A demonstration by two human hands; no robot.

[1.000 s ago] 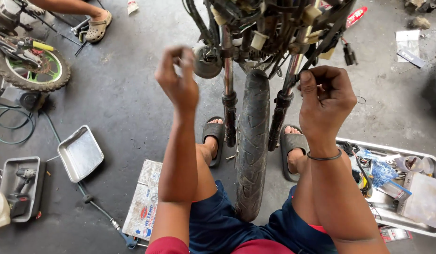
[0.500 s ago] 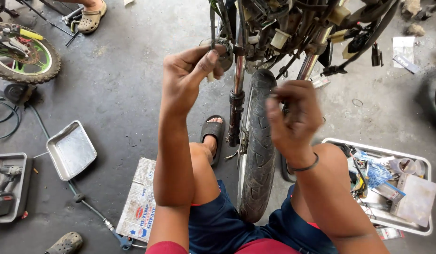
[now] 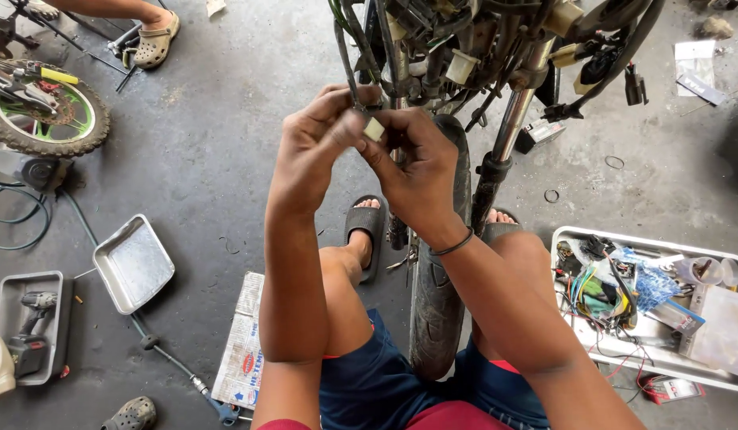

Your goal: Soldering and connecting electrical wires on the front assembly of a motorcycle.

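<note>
I sit astride the front wheel (image 3: 434, 310) of a stripped motorcycle. Its bare wiring harness (image 3: 433, 40) hangs above the tyre. My left hand (image 3: 317, 139) and my right hand (image 3: 413, 171) meet just below the harness. Together their fingertips pinch a small pale plastic connector (image 3: 374, 128) on a dark wire that runs up into the bundle. A dark band circles my right wrist. The chrome fork leg (image 3: 504, 139) stands just right of my hands.
A tray of wires and parts (image 3: 648, 362) lies right of my knee. An empty metal tray (image 3: 134, 263), a long tool (image 3: 170, 362) and a folded newspaper (image 3: 242, 342) lie left. A cordless drill in a case (image 3: 31, 322) and a small green-rimmed wheel (image 3: 46, 119) sit far left. Another person's sandalled foot (image 3: 154, 40) is top left.
My two hands were apart a second ago. They have come together under the harness and now both hold the small connector. The view has tilted slightly.
</note>
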